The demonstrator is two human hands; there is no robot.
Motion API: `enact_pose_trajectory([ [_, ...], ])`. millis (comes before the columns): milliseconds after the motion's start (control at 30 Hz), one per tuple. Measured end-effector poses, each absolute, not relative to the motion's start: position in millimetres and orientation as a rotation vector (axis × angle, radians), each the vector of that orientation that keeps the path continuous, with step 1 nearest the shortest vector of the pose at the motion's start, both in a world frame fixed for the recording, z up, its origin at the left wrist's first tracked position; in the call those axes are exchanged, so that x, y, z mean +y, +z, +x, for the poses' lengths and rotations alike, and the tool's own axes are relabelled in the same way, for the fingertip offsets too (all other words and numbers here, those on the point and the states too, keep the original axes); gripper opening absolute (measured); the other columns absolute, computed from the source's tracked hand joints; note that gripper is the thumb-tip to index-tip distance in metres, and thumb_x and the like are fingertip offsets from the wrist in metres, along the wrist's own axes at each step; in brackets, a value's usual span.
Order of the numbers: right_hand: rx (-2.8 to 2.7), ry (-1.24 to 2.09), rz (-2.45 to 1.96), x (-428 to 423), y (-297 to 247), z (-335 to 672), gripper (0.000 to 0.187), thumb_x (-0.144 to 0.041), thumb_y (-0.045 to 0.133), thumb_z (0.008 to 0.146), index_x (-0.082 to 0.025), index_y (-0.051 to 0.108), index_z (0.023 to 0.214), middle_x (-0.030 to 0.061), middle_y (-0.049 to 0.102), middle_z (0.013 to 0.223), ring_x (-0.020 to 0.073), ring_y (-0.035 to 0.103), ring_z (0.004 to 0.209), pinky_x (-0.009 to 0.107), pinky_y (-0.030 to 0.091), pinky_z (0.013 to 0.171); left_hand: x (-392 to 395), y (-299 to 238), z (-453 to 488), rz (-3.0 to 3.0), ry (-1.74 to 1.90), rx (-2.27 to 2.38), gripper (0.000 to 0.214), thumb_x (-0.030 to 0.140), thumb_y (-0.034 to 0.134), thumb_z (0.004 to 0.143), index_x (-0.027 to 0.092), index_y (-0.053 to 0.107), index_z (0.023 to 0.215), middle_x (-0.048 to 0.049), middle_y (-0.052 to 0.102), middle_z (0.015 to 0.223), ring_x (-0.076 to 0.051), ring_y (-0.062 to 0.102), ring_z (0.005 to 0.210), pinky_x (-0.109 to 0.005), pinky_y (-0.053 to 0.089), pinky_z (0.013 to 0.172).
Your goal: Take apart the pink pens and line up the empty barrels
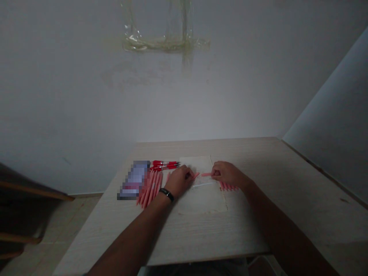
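Observation:
My left hand [181, 179], with a black band on its wrist, is closed with its fingertips pinched on a short pink pen part [196, 175]. Facing it, my right hand [227, 171] grips a pink pen barrel [206, 174] that points left. A small gap separates the two pink pieces. Just below them a thin white stick [202, 184] lies across a pale sheet [202, 203]. Several pink pen pieces [229, 187] lie in a row beneath my right hand, partly hidden by it. Left of my left wrist, several long pink pens [150, 188] lie side by side.
Several red pens [164, 165] lie behind the pink ones. A blurred-out flat rectangular thing [133, 180] is at the table's left side. The pale wooden table [184, 237] meets a wall with tape [161, 45] on it. Dark wooden furniture [31, 191] stands at the left.

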State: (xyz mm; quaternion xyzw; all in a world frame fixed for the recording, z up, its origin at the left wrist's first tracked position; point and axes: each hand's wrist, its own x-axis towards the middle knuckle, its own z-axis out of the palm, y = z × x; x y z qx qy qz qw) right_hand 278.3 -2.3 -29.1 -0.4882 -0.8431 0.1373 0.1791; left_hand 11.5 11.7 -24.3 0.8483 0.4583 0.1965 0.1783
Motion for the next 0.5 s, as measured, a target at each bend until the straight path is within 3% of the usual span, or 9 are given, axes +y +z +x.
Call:
enact_pose_trajectory([
  [267,-2.389,0.415,-1.498,-4.5,-26.9,275.2,0.005,-0.023,0.069,0.077,-0.019,0.073,0.076,0.0016,0.067,0.072,0.0121,0.057,0.060,0.022,0.037,0.058,7.0,-20.4,15.4,2.472,0.597,1.170,0.016,0.031,0.059,0.089,0.019,0.069,0.091,-0.0073,0.063,0.096,-0.019,0.058,0.091,-0.028,0.043,0.078],
  [367,-2.378,0.495,-1.563,-4.0,-27.0,272.8,0.006,-0.023,0.068,0.078,-0.019,0.072,0.075,0.0003,0.065,0.068,0.0105,0.055,0.053,0.022,0.036,0.055,4.7,-20.8,16.3,2.519,0.522,1.047,0.013,0.032,0.065,0.085,0.020,0.067,0.089,-0.0064,0.060,0.096,-0.020,0.057,0.091,-0.029,0.045,0.079],
  [500,-2.403,0.440,-1.493,-4.3,-23.7,268.6,0.004,-0.019,0.068,0.077,-0.017,0.070,0.074,0.0016,0.064,0.073,0.0114,0.055,0.060,0.022,0.037,0.059,2.9,-21.5,16.9,2.552,0.430,0.957,0.014,0.028,0.071,0.080,0.019,0.066,0.090,-0.0061,0.059,0.096,-0.020,0.056,0.091,-0.030,0.046,0.081],
])
